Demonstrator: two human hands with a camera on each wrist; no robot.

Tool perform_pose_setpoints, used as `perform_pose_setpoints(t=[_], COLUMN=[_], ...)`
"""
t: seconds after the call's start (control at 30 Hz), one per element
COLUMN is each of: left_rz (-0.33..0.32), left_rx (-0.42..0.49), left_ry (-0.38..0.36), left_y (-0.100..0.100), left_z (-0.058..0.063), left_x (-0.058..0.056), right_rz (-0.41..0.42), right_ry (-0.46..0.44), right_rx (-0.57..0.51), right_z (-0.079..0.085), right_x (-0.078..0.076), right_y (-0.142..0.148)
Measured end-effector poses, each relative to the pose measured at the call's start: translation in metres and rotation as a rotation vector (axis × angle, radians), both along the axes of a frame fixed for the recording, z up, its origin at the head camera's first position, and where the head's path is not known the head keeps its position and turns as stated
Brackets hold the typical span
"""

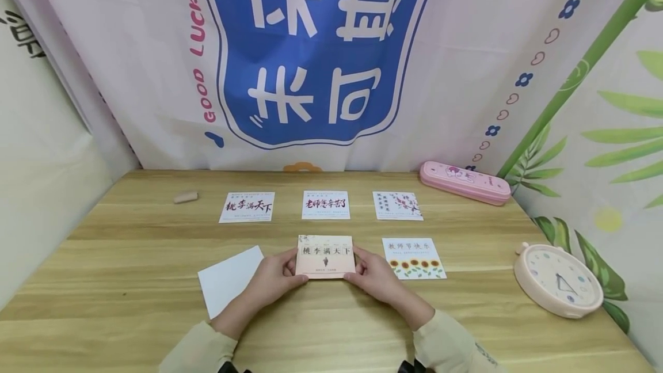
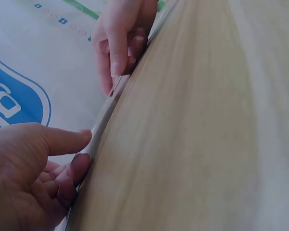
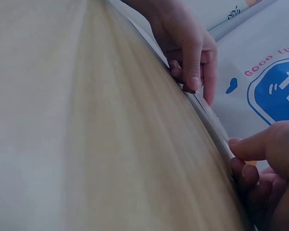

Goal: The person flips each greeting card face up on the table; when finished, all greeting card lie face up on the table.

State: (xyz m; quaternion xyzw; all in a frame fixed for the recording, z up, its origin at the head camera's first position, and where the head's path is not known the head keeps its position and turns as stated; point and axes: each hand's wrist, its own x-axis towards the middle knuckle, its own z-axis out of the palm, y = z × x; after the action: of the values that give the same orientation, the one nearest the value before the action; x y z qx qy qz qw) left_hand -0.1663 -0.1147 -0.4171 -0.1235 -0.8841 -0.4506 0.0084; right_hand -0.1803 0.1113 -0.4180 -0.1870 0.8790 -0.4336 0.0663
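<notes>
Near the middle of the table, a pale pink greeting card [image 1: 325,269] printed with a row of dark characters is held between both hands. My left hand [image 1: 274,276] pinches its left edge, the thumb along the lower corner. The right edge is pinched by my right hand [image 1: 377,276] in the same way. Behind the left hand and wrist lies a plain white card [image 1: 228,278], partly covered. A sunflower card [image 1: 414,258] lies just right of the right hand. In the left wrist view, thumb and fingers of the left hand [image 2: 33,168] meet at the card's edge.
A row of cards stretches behind: two with red lettering [image 1: 246,207] [image 1: 326,205] and one with blossoms [image 1: 397,206]. A small tan block [image 1: 186,197] lies back left, a pink pencil case [image 1: 465,182] back right. An alarm clock [image 1: 559,281] rests at right. A printed curtain [image 1: 466,73] hangs behind the wooden table [image 1: 129,246].
</notes>
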Motion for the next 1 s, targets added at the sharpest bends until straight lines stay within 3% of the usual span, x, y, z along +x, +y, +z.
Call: perform_pose_setpoints(t=[0.4, 0.6, 1.0], left_rz=[-0.008, -0.019, 0.024], left_rx=[-0.128, -0.154, -0.167], left_ry=[0.031, 0.016, -0.002], left_y=[-0.0007, -0.0012, 0.0018], left_z=[0.0017, 0.0026, 0.0029], left_x=[0.0009, 0.0012, 0.0021], right_rz=[0.069, 0.059, 0.021], right_ry=[0.052, 0.057, 0.084], right_rx=[0.111, 0.132, 0.197], right_z=[0.0045, 0.0039, 0.0028], right_x=[0.0007, 0.0011, 0.0009], right_y=[-0.0016, -0.0014, -0.0029])
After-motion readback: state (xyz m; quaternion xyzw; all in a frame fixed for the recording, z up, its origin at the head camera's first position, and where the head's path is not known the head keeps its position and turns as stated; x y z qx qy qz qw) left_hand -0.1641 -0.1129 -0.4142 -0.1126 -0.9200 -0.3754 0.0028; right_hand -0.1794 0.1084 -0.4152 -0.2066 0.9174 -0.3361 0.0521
